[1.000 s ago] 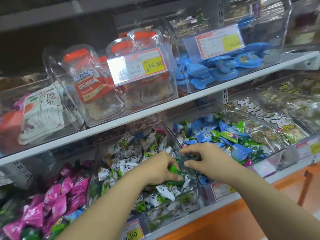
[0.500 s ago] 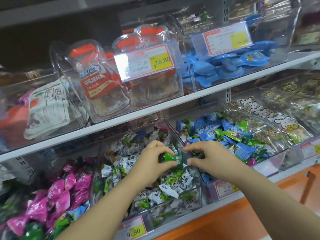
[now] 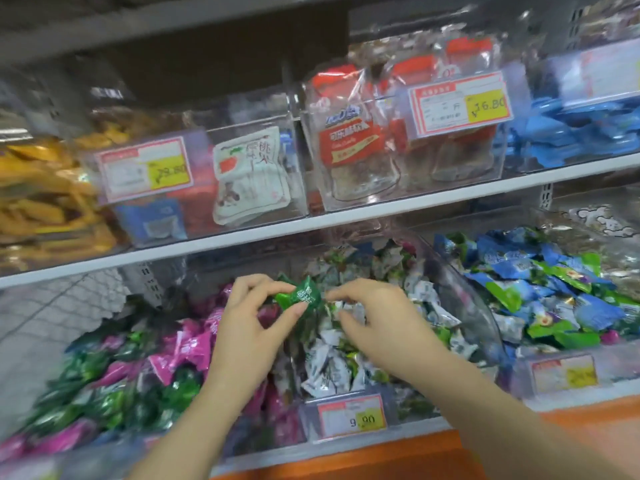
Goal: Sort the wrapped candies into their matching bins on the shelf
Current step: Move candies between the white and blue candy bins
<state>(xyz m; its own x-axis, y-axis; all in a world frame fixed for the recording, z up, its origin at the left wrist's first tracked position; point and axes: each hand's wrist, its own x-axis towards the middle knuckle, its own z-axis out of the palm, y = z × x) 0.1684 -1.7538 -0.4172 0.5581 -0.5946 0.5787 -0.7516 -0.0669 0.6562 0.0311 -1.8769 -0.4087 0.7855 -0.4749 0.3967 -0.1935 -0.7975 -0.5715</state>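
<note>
1. Broadly, the shelf (image 3: 346, 220) fills the view, and its lower tier carries clear bins side by side.
2. The left bin (image 3: 104, 441) holds pink and dark green candies. The middle bin (image 3: 464, 299) holds white-and-green ones, and the right bin (image 3: 519, 372) holds blue and light green ones.
3. The left hand (image 3: 249, 337) rises from 6 o'clock over the divide between the left and middle bins. It pinches the green candy (image 3: 299, 296) between thumb and forefinger.
4. The right hand (image 3: 381, 327) comes in from 4 o'clock above the middle bin. Its fingers are curved and its forefinger tip is just beside the wrapper's right end. Blur hides whether it touches or grips that end.
5. The green candy is lifted clear of the heaps, at about 1 o'clock from the left hand's middle and 10 o'clock from the right hand's. Its long axis runs roughly from 9 to 3 o'clock, from one hand toward the other.
6. Judging by colour, its match is the dark green pile (image 3: 114, 396) in the left bin, at about 8 o'clock from the candy. The left hand is the nearer one and already has the grip, so the drop probably calls for a short swing down and leftward.
</note>
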